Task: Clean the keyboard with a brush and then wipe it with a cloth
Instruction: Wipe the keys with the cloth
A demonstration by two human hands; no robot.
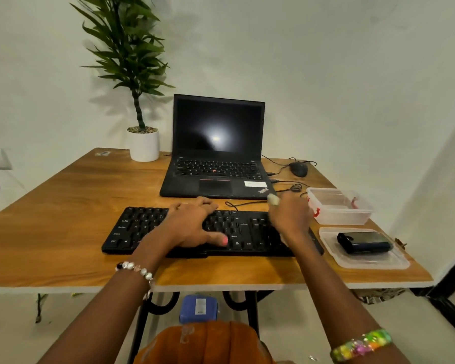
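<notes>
A black keyboard [139,228] lies on the wooden table [63,206] in front of me. My left hand [192,224] rests flat on its middle keys, fingers spread. My right hand [289,219] is over the keyboard's right end and grips a pale brush handle [273,198], whose end sticks up past the fingers. The bristles are hidden under the hand. I see no cloth.
An open black laptop [216,153] stands behind the keyboard, with a mouse [298,169] and cables to its right. A clear plastic box [339,206] and its lid [365,261] holding a dark case [364,241] sit at the right. A potted plant [142,143] stands back left.
</notes>
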